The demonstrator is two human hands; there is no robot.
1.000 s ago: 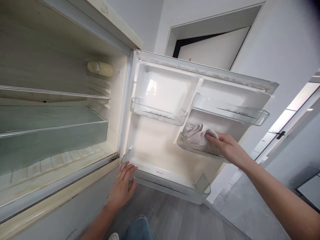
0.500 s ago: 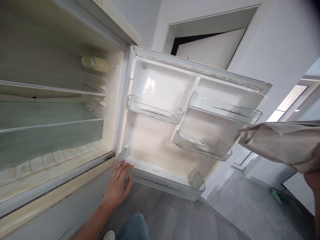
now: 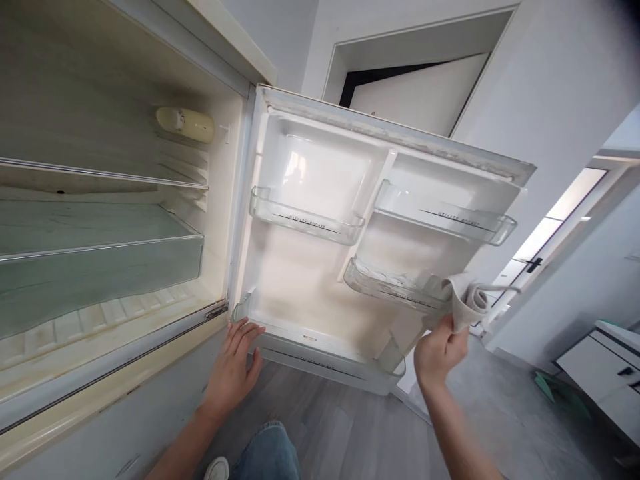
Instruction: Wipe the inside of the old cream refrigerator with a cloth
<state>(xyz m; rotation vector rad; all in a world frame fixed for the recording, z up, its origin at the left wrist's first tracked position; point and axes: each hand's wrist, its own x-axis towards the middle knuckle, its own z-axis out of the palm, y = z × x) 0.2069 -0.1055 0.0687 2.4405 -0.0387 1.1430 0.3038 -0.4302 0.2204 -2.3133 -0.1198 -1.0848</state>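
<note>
A right hand (image 3: 439, 357) grips a crumpled grey-white cloth (image 3: 466, 300) just beside a clear door bin (image 3: 385, 283) of an open refrigerator door (image 3: 305, 287). An open left hand (image 3: 231, 370), fingers spread, rests on the door's lower corner, partly hiding it, above a grey plank floor (image 3: 350, 427).

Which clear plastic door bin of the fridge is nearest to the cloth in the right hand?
The lower right clear plastic bin: the beige cloth overlaps its end; the other three bins sit farther away.
</note>
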